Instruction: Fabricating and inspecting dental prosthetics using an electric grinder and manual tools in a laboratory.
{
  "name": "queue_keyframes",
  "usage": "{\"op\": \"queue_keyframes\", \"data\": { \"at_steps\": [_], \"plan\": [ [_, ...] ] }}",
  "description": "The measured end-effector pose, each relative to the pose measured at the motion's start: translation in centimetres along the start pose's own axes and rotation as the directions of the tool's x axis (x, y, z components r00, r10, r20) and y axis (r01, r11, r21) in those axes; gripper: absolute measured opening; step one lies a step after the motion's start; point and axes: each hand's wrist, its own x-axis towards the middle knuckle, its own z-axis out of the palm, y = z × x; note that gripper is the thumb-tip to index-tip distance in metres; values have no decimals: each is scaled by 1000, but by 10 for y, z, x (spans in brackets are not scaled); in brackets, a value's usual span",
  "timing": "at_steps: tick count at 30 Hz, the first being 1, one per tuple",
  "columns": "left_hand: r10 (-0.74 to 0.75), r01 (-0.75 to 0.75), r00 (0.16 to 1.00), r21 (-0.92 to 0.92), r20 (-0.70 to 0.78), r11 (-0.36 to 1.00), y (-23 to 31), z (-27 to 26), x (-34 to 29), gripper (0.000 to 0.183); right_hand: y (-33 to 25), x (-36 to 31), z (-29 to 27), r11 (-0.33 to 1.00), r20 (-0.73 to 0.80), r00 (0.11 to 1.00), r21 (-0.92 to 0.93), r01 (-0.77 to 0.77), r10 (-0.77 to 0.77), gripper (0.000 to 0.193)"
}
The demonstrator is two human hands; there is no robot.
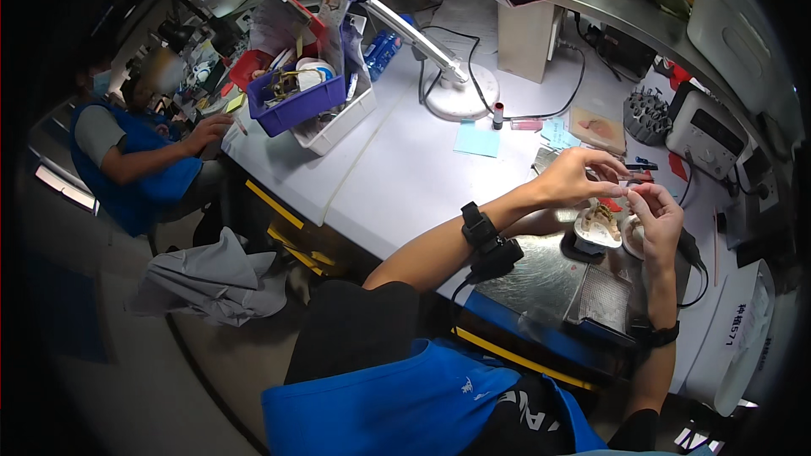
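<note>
Both hands are raised over the metal plate [528, 285] at the table [393, 190] edge, fingertips brought together just above the dental cast [598, 230]. Left hand [581, 176]: fingers bent, thumb reaching toward the other hand's tips; right hand [659, 218]: thumb and forefinger pinched close. Whether a small piece is gripped between them cannot be told; too tiny at this scale. The cast is seated in a pale base on a dark stand [583, 247], brownish tooth arch facing up, not visibly gripped by either hand. A second pale cast [631, 239] is set just beside it, partly covered by the right hand, so its surface cannot be checked. Progress, judged only: setup looks done, with the casts placed within reach and the fine fingertip work apparently under way; nothing reads as finished, since both hands are occupied over the cast and the two casts are kept side by side, not joined. How much is left cannot be counted. Near the far side, the bur rack [648, 116], the tan block [597, 130] and the red-capped bottle [498, 116] are left standing or lying on the table, out of both hands.
</note>
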Motion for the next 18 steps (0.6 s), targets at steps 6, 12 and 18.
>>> {"op": "queue_keyframes", "data": {
  "at_steps": [6, 12, 18],
  "plan": [
    [59, -59, 998, 6, -32, 998, 1, 7, 0, 21, -1, 4, 6, 926, 116, 987, 350, -144, 110, 16],
    [-223, 183, 965, -256, -135, 949, 9, 8, 0, 18, -8, 6, -1, 982, 121, 992, 183, -52, 30, 23],
    [-367, 347, 921, -152, -131, 925, 10, 5, -4, 22, -8, -6, -40, 931, 182, 978, -327, 161, -105, 22]
  ]
}}
